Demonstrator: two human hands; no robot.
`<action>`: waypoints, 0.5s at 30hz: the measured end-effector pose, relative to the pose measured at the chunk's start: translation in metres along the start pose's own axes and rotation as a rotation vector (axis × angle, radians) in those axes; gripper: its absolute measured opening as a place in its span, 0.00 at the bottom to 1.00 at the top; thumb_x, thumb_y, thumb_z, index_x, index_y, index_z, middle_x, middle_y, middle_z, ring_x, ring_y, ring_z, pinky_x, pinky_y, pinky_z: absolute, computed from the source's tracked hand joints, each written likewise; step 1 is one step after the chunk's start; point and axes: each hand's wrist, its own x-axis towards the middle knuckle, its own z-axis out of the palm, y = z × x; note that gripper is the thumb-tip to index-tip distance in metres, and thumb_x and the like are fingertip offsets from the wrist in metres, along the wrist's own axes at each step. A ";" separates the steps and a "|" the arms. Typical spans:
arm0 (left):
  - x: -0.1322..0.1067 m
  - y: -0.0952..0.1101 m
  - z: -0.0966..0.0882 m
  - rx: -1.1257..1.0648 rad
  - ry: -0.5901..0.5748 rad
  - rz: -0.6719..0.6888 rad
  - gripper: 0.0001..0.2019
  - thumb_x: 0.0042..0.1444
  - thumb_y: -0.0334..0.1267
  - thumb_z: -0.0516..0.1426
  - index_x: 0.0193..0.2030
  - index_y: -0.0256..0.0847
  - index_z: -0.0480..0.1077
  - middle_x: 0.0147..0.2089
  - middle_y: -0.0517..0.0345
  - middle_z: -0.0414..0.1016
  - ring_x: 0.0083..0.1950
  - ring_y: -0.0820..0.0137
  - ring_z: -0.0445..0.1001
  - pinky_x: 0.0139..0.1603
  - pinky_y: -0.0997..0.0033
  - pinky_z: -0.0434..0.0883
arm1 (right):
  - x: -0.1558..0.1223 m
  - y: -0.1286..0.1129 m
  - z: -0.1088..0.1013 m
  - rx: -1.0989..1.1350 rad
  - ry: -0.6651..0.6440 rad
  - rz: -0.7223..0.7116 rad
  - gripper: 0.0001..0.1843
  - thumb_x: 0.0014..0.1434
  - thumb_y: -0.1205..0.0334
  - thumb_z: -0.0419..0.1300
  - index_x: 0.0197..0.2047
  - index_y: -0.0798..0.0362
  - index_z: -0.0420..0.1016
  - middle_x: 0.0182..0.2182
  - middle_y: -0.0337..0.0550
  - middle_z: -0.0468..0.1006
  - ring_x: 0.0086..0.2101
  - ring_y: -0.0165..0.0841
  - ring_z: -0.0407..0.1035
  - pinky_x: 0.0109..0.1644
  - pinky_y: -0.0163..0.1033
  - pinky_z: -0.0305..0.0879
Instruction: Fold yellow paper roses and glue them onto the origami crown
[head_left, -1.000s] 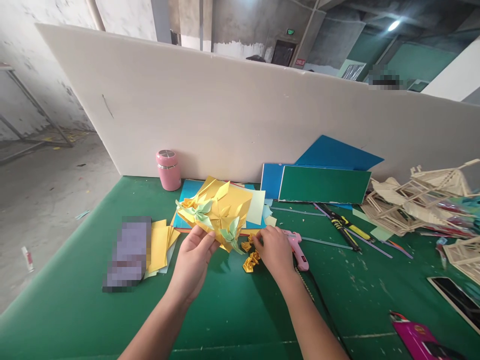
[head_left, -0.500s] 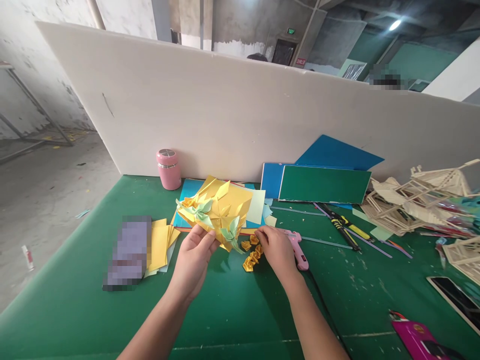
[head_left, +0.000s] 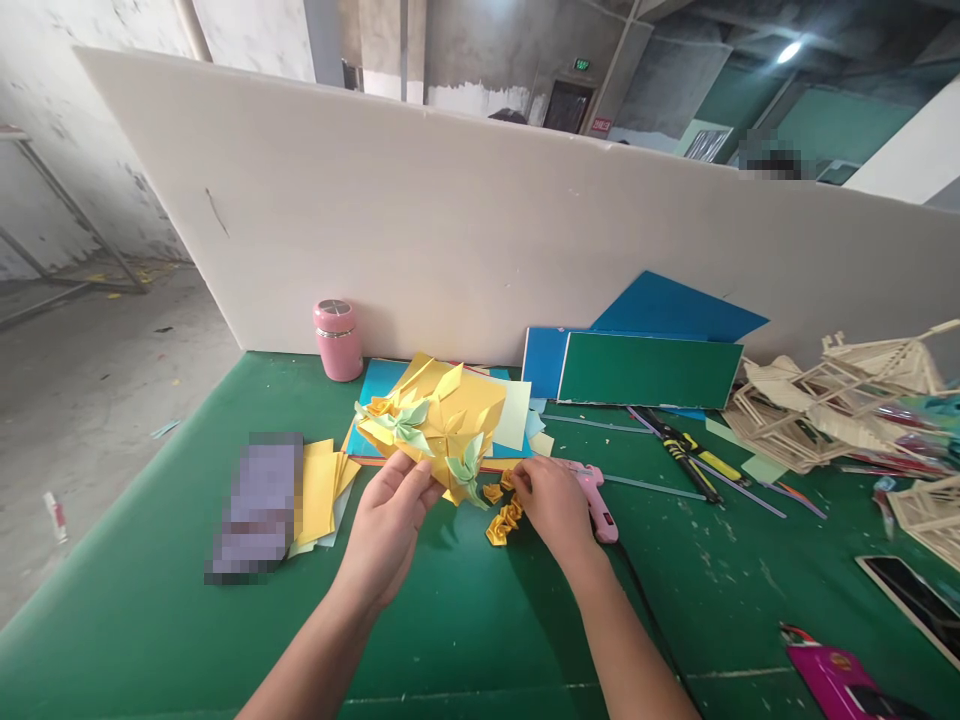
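My left hand pinches the lower edge of a yellow folded-paper piece, which carries pale green paper leaves and an orange-yellow paper flower on its left side. It is held above the table in front of a stack of coloured sheets. My right hand is lowered to the right, with thumb and fingers pressed together at a group of several small yellow paper roses. Its fingertips overlap the uppermost rose; whether they grip it is hidden. Just beyond that hand lies a pink glue gun, partly covered by it.
A pink flask stands at the back left. Yellow paper sheets lie beside a blurred purple item. To the right are a yellow-black cutter, wooden stick models, a phone and a magenta case. A pale partition closes the back.
My right hand has shifted slightly down and left, its fingertips now overlapping the uppermost rose. The yellow paper piece in my left hand has moved slightly to the right.
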 end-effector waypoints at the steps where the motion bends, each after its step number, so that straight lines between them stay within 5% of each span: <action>1: 0.000 0.000 0.000 0.003 -0.003 0.000 0.13 0.51 0.40 0.62 0.43 0.40 0.75 0.48 0.53 0.79 0.49 0.63 0.76 0.50 0.66 0.72 | 0.000 0.001 -0.004 0.001 0.003 -0.001 0.12 0.58 0.72 0.54 0.24 0.54 0.72 0.26 0.45 0.77 0.31 0.39 0.70 0.32 0.39 0.57; 5: -0.002 0.002 0.001 0.025 -0.002 0.003 0.13 0.50 0.41 0.62 0.41 0.39 0.75 0.49 0.51 0.79 0.50 0.61 0.76 0.51 0.63 0.72 | -0.002 0.001 -0.034 0.118 0.170 -0.040 0.09 0.60 0.67 0.54 0.29 0.53 0.71 0.28 0.43 0.75 0.30 0.36 0.68 0.31 0.38 0.59; 9: -0.004 0.003 0.005 0.050 -0.001 -0.011 0.16 0.46 0.44 0.64 0.42 0.39 0.75 0.48 0.50 0.79 0.50 0.58 0.76 0.52 0.60 0.72 | -0.001 -0.018 -0.071 0.370 0.407 -0.318 0.07 0.62 0.66 0.53 0.33 0.51 0.69 0.30 0.41 0.74 0.32 0.34 0.67 0.36 0.37 0.62; 15: -0.006 0.006 0.005 0.105 -0.050 -0.034 0.19 0.48 0.45 0.63 0.47 0.41 0.74 0.49 0.50 0.79 0.52 0.57 0.75 0.52 0.60 0.72 | 0.010 -0.051 -0.089 0.336 0.308 -0.620 0.08 0.64 0.69 0.52 0.33 0.52 0.67 0.29 0.40 0.73 0.33 0.33 0.64 0.39 0.38 0.60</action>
